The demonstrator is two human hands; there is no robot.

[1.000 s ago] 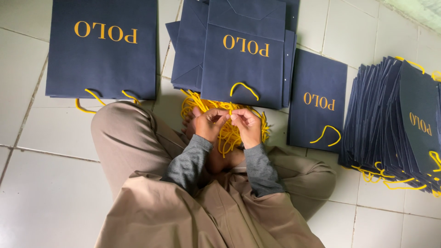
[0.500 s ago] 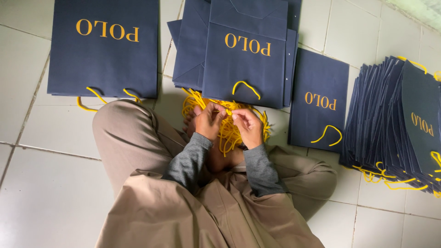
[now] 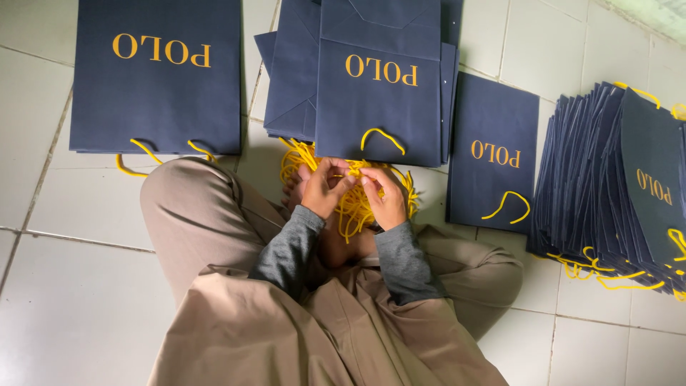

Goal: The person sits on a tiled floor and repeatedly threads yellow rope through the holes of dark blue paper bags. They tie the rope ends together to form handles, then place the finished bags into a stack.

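Seated cross-legged on white tiled floor (image 3: 86, 314), beige trousers, grey sleeves. Left hand (image 3: 325, 187) and right hand (image 3: 384, 196) raised close together over the lap, forearms angled inward from the elbows, wrists bent so knuckles face the camera. Fingers of both curled tight, thumb and forefinger tips pinching a thin yellow cord (image 3: 355, 171) stretched between them; hands nearly touching, neither open.

Cord short, bright yellow, round braided look, running roughly left-right between the two pinches; ends hidden by fingers. Directly under the hands, a loose tangled pile of yellow cords (image 3: 350, 207), resting on the floor between the feet, strands looping every way, no single long axis.

Just beyond the hands, a stack of navy paper bags (image 3: 379, 100) lying flat, gold lettering upside down to the camera, mouth edge toward the person, one yellow handle loop showing at that near edge; long axis running away from the person. Lower edge of the stack touching the cord pile.

To the left, a single large navy bag (image 3: 157, 93) flat on the floor, yellow handles poking out near the left knee. To the right, a smaller navy bag (image 3: 493, 157) flat, handle loop at near edge. Far right, a fanned row of finished navy bags (image 3: 614, 186) overlapping on edge, yellow handles hanging at the near side.
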